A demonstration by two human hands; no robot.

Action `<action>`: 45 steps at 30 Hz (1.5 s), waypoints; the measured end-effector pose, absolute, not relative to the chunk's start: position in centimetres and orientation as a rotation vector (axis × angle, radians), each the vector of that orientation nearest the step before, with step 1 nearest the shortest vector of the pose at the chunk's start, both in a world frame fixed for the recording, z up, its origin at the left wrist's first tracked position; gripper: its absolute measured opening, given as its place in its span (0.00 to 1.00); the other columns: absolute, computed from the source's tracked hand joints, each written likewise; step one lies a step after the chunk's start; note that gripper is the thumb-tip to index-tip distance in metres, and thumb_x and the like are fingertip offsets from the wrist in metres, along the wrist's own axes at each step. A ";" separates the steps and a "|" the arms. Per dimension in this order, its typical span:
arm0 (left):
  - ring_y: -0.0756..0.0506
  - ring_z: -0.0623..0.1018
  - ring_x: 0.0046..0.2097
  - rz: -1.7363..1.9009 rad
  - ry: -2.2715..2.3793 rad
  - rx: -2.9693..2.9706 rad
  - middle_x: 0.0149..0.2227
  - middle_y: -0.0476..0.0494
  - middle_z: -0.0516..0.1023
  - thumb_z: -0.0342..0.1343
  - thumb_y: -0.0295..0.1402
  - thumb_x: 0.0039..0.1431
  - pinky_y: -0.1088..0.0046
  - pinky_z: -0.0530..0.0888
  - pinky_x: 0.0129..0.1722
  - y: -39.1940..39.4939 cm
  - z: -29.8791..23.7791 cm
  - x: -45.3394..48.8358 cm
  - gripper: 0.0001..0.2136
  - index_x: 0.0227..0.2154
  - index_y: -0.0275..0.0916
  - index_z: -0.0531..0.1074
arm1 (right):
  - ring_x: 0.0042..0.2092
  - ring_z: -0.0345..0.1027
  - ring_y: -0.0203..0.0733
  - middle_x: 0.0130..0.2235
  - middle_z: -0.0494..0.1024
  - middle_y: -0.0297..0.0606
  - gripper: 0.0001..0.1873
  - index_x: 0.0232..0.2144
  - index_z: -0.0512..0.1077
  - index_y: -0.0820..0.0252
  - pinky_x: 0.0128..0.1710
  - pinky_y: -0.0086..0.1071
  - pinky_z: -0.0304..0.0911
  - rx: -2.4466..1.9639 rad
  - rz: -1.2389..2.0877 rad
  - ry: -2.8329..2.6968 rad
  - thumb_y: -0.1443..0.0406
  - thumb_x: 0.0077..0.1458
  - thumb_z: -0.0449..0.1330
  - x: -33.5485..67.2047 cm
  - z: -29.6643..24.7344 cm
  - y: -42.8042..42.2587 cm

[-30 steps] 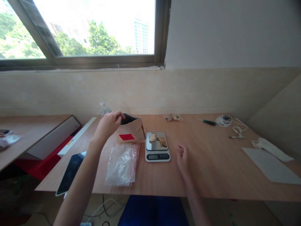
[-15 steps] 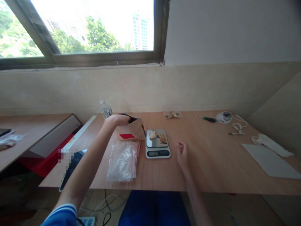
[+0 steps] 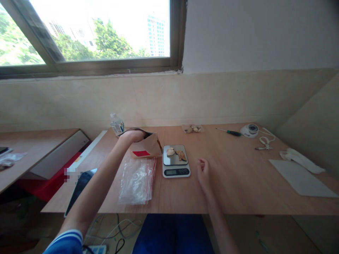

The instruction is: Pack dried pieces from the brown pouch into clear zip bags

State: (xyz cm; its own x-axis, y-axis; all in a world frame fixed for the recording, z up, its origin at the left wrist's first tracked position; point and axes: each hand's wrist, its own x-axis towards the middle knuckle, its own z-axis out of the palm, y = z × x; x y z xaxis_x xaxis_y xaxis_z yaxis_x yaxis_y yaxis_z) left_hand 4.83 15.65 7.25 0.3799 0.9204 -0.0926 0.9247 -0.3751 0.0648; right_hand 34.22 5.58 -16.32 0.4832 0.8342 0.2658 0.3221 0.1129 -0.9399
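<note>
My left hand reaches over the mouth of a brown kraft paper bag with a red label, and its fingertips are hidden at the dark opening. My right hand rests above the table with loosely curled, slightly parted fingers, holding nothing. It is nearest to a digital kitchen scale standing to the right of the bag. On the scale's steel pan lie a pale piece of food and brown pieces. A clear zip-lock plastic bag lies flat in front of the paper bag.
A wooden table holds a water bottle, a small clear packet, a screwdriver, a round white device, white cable, white cloth, a grey sheet and a dark tablet.
My left hand has come down from above the bag's mouth onto its opening, and its striped sleeve has entered view. The view has tilted slightly; my right hand has barely moved.
</note>
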 end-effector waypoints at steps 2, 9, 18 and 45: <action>0.40 0.66 0.58 -0.179 1.632 2.487 0.58 0.39 0.67 0.53 0.33 0.51 0.66 0.60 0.56 15.4 7.5 4.7 0.24 0.53 0.36 0.67 | 0.33 0.62 0.42 0.36 0.69 0.41 0.19 0.40 0.65 0.62 0.36 0.37 0.61 -1.471 0.501 -1.073 0.53 0.55 0.49 34.2 -16.3 5.6; 0.42 0.77 0.40 -0.305 1.636 2.305 0.42 0.41 0.80 0.52 0.29 0.47 0.72 0.70 0.38 15.5 8.7 3.7 0.15 0.38 0.36 0.77 | 0.33 0.63 0.43 0.35 0.71 0.42 0.21 0.39 0.66 0.62 0.36 0.38 0.62 -1.456 0.502 -1.062 0.52 0.54 0.49 34.2 -16.5 5.8; 0.47 0.74 0.30 -0.216 1.724 2.342 0.27 0.48 0.78 0.50 0.31 0.45 0.76 0.66 0.27 14.1 10.6 3.8 0.10 0.27 0.40 0.76 | 0.34 0.64 0.43 0.37 0.71 0.43 0.19 0.40 0.66 0.61 0.36 0.37 0.61 -1.465 0.524 -1.068 0.53 0.55 0.49 34.2 -16.4 5.7; 0.48 0.74 0.29 0.947 1.501 2.045 0.26 0.48 0.73 0.50 0.30 0.55 0.74 0.67 0.30 10.1 -5.9 14.1 0.04 0.25 0.38 0.66 | 0.36 0.66 0.43 0.38 0.73 0.44 0.20 0.39 0.67 0.61 0.36 0.37 0.62 -1.421 0.503 -1.073 0.52 0.54 0.49 34.3 -16.2 5.6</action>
